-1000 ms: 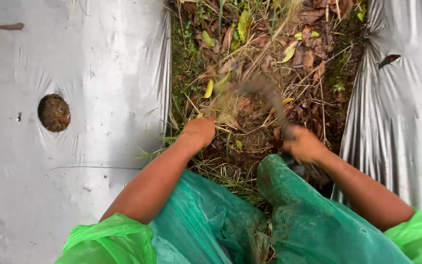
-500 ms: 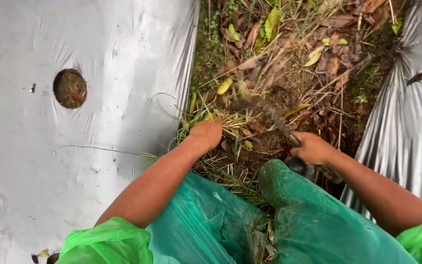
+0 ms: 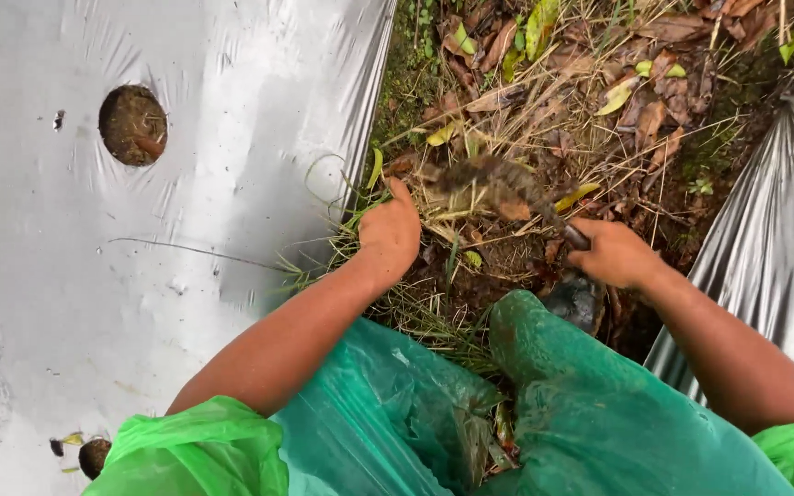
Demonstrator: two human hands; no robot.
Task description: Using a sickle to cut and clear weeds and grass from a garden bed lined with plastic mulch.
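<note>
While the left hand (image 3: 390, 231) is bunched around a tuft of long grass (image 3: 374, 216) at the edge of the silver plastic mulch sheet (image 3: 232, 184), its fingers curled tight on the stems, the right hand (image 3: 616, 253) is closed around the handle of a small, blurred digging or cutting tool (image 3: 507, 188) whose head lies over the weedy strip between the two sheets. That strip of bare soil, dry leaves and straw (image 3: 581, 101) runs from near to far in the middle of the scene, with a second sheet (image 3: 783, 230) on the right. To do this weeding stroke well, I judge that the left hand should keep the grass pulled taut and slightly up, so the roots show and the tool meets them low at the soil line. The tool's head should strike on the far side of the left hand's knuckles, well apart from them, since the two now sit near one another. Care is also needed at the left sheet's edge: a stray cut could tear the film beside the round planting hole (image 3: 132, 124). The person's green plastic-covered knees (image 3: 544, 395) sit near the work, so strokes are best kept short and directed away from the legs.
</note>
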